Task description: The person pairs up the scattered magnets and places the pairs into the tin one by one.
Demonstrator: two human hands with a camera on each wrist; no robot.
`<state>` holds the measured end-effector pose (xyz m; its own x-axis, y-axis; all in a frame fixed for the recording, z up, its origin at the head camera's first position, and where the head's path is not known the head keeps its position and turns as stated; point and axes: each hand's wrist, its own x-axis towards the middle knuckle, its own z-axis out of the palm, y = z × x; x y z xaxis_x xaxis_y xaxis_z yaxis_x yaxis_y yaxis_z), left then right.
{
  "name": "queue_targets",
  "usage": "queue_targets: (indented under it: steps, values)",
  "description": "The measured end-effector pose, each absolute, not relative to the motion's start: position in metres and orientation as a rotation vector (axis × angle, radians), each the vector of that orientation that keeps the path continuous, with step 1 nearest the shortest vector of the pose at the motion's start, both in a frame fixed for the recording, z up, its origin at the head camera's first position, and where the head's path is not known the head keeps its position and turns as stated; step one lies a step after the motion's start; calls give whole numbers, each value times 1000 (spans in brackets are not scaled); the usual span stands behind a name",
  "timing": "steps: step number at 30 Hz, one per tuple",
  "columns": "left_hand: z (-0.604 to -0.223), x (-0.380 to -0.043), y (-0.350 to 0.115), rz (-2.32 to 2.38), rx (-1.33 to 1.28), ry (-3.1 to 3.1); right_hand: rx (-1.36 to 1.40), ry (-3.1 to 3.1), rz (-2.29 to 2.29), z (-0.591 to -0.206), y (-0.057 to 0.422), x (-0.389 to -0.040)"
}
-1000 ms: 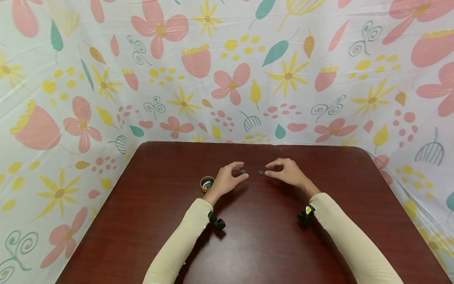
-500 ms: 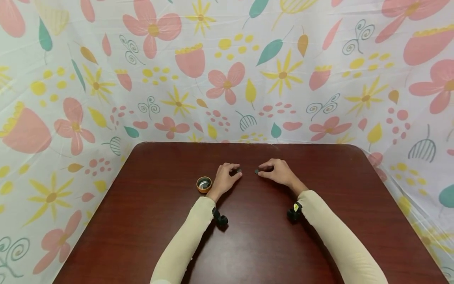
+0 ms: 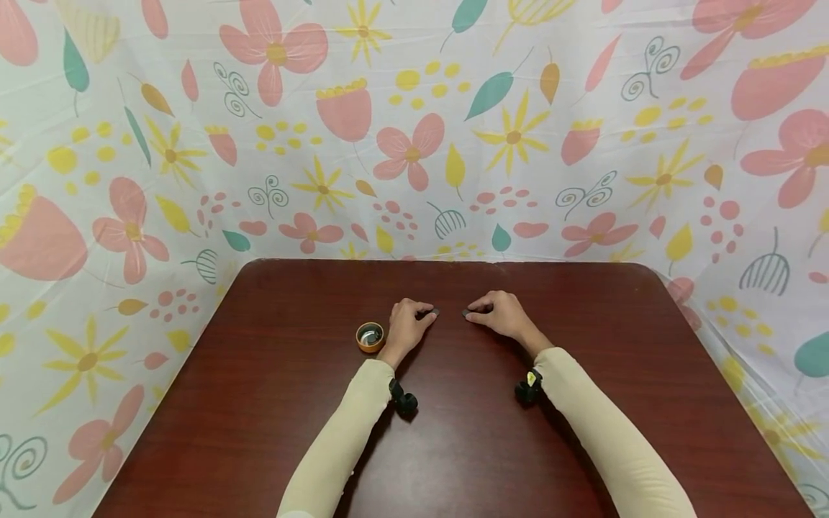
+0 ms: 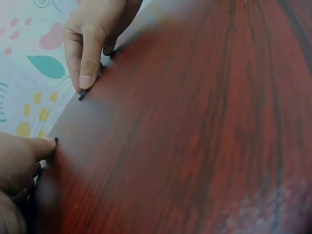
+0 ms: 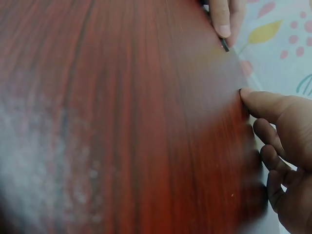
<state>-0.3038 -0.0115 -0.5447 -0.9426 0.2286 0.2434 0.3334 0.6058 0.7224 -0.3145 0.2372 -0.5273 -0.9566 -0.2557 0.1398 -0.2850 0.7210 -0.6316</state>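
Note:
Near the back of the table, my left hand (image 3: 406, 324) pinches a small dark disc (image 3: 436, 311) between thumb and fingertips. Opposite it, my right hand (image 3: 504, 315) pinches a second dark disc (image 3: 465, 313) by its edge. A short gap separates the two discs. Edge-on, the right-hand disc (image 4: 82, 95) looks thin and black in the left wrist view; the left-hand disc (image 5: 224, 45) looks likewise in the right wrist view. Both discs sit at or just above the tabletop; I cannot tell which. Their exact kind does not show.
A small round bowl (image 3: 370, 350), orange outside with a shiny dark inside, stands left of my left wrist. The reddish-brown wooden table (image 3: 453, 446) reaches back to a floral-patterned curtain (image 3: 414, 108). A black camera (image 3: 404, 400) sits on the left wrist, another camera (image 3: 527, 388) on the right.
Fingers of both hands have closed from a spread pose onto the two discs, which earlier lay on the table between them. The whole head view has shifted slightly.

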Motion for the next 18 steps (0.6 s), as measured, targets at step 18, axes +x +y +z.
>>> queue_targets:
  steps: [18]
  values:
    - [-543, -306, -3, -1168, -562, -2761, 440, -2902, 1145, -528, 231, -312]
